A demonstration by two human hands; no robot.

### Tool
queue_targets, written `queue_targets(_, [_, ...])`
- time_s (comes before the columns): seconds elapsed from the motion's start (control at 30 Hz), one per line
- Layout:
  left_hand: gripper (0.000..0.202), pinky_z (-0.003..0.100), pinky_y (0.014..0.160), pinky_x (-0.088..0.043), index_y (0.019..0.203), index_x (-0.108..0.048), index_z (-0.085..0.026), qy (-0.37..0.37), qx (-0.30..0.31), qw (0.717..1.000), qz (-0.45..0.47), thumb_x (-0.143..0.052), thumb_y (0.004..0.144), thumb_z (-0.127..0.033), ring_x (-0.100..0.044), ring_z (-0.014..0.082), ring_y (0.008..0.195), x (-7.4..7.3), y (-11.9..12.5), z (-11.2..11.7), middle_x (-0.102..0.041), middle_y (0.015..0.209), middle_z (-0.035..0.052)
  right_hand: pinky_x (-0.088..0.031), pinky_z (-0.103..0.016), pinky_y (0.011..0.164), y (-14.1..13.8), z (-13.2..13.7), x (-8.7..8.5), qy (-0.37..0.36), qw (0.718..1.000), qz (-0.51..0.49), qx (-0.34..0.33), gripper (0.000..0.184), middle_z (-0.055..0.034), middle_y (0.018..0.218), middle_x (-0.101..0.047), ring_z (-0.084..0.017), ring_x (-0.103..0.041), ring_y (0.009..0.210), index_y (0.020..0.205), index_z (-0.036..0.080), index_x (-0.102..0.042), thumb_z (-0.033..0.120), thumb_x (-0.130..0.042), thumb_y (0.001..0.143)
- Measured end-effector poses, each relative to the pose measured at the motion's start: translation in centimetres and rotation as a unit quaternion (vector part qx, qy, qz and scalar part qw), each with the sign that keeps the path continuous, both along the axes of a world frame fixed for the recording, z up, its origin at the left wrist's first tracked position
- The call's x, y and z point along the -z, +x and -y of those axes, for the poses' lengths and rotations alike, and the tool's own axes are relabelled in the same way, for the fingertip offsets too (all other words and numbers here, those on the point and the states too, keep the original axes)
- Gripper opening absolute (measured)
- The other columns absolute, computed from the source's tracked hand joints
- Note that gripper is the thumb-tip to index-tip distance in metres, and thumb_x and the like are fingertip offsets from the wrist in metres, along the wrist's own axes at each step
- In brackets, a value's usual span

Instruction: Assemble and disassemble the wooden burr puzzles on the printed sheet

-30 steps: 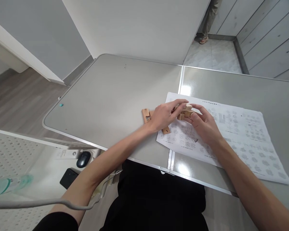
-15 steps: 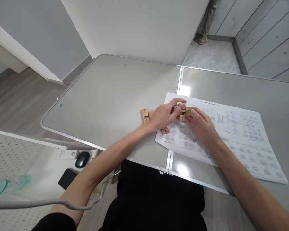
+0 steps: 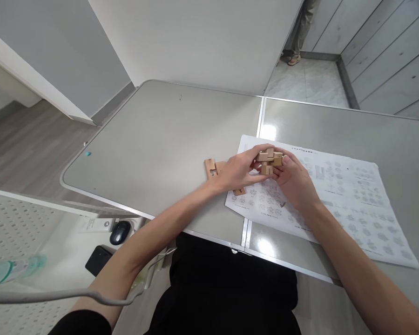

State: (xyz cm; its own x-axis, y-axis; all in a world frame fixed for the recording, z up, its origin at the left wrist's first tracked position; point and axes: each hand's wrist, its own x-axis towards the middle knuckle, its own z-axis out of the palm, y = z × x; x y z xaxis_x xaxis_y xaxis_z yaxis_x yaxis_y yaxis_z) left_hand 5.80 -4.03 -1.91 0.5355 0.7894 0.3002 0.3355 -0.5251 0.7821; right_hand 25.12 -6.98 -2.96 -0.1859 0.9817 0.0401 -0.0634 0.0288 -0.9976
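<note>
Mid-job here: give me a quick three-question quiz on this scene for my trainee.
1. True or false: both the left hand and the right hand grip the wooden puzzle.
2. The printed sheet lies: A) on the floor; B) on the table, under the hands; C) folded in a hand.
3. Fill in: a loose wooden piece lies on the table beside the ____ hand.
Key: 1 true; 2 B; 3 left.

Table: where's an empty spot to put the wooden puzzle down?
The left tabletop is bare from the loose wooden pieces out to its rounded corner. A bare strip runs beyond the paper sheet, along the far edge. It's crowded where the left hand and right hand hold the wooden puzzle over the sheet.
</note>
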Motion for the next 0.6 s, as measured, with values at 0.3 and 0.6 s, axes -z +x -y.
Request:
queue_targets(0.3, [0.052,0.029,0.071,-0.053,0.143,-0.052,-0.031,0.024,0.013,1.0,0.011,-0.065,0.092,-0.027,-0.058,0.0129,0.071,-0.11,-0.16,0.21,-0.072,0.113,0.0033,-0.06,-0.05,0.101,-0.01,0.12,0.36,0.012,0.999,0.029,0.028,0.042,-0.0019,0.121,-0.074,-0.029,-0.07,0.118,0.13,0.035,-0.068,0.06,-0.053,0.101])
queue_targets(0.6, [0.057,0.029,0.074,-0.054,0.146,-0.05,-0.03,0.025,0.015,0.999,0.024,-0.064,0.091,-0.025,-0.058,0.0128,0.073,0.31,-0.3,0.0,-0.072,0.112,0.0023,-0.058,-0.052,0.105,-0.34,-0.09,-0.07,-0.001,0.999,-0.012,-0.035,0.047,-0.004,0.125,-0.073,-0.031,-0.068,0.122,0.124,0.036,-0.066,0.071,-0.049,0.097])
